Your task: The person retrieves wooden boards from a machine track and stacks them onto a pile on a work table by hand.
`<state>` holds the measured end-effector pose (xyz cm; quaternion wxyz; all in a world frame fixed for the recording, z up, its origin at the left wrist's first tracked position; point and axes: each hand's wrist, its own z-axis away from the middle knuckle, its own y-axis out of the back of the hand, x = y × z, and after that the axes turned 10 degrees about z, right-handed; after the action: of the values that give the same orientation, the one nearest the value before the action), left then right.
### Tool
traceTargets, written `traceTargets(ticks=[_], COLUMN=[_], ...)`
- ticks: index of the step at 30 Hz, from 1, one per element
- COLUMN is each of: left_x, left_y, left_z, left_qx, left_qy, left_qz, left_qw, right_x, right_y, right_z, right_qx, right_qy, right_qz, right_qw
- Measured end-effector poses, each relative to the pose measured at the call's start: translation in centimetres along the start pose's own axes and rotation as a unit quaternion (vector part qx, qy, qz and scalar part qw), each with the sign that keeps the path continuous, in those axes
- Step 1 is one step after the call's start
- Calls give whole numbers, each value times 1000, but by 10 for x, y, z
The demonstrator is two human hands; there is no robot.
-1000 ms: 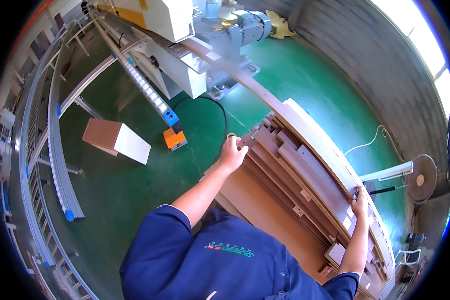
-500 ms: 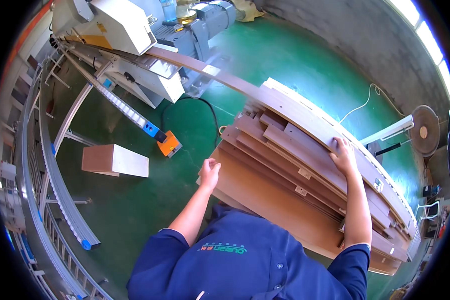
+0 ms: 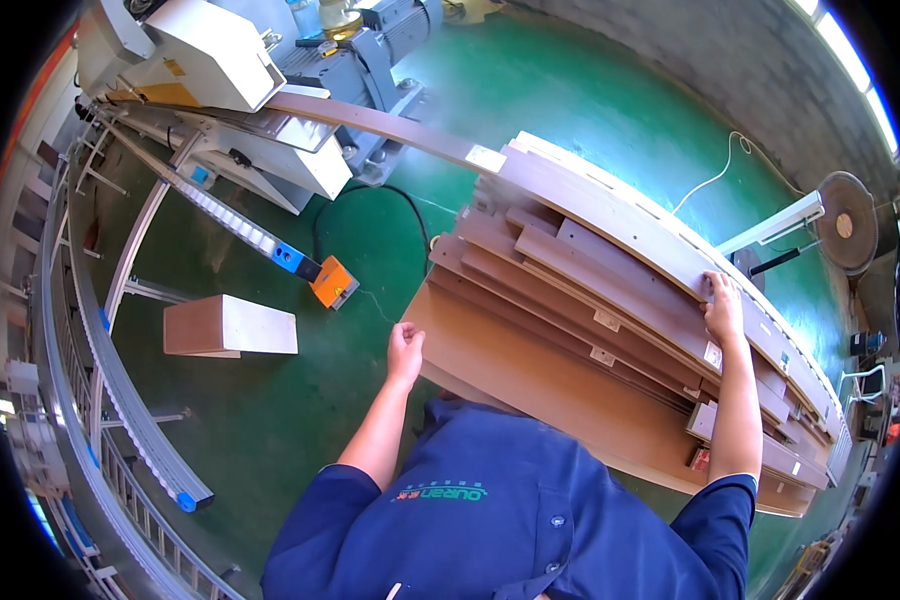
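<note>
While the long brown board (image 3: 590, 205) stretched across two o'clock | right hand (image 3: 724, 310) met its edge, clamping unclear; left hand (image 3: 405, 353) curled, hold unclear | board looked stiff, weighty; long edges suited gripping

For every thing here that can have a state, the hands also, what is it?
Left hand: curled, nothing visible in it.
Right hand: fingers on the top board, grip unclear.
Panel stack: unevenly piled, edges staggered.
Long brown board: reaching from white machine toward stack.
White machine: running or stopped, unclear.
Black cable: curving loosely across green floor.
White cord: loosely looped on floor.
Pedestal fan: standing; running or not, unclear.
</note>
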<state>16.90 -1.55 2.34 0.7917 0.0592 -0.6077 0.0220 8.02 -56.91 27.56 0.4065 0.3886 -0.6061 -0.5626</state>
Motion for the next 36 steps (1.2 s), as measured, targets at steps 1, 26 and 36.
traceTargets(ticks=[1,26,36], left_x=[9,4,5], left_y=[-3,0,-3], left_z=[2,-13,-15], left_qx=[-6,-83,-81], left_qy=[1,9,2], left_qz=[-3,-102,-152], left_qw=[1000,991,985], right_x=[10,77,35], right_y=[-8,-28,-23], right_z=[3,30,7], right_qx=[-3,-21,-17], right_qy=[-7,-130,-62], right_qz=[0,27,3], right_qw=[1000,991,998])
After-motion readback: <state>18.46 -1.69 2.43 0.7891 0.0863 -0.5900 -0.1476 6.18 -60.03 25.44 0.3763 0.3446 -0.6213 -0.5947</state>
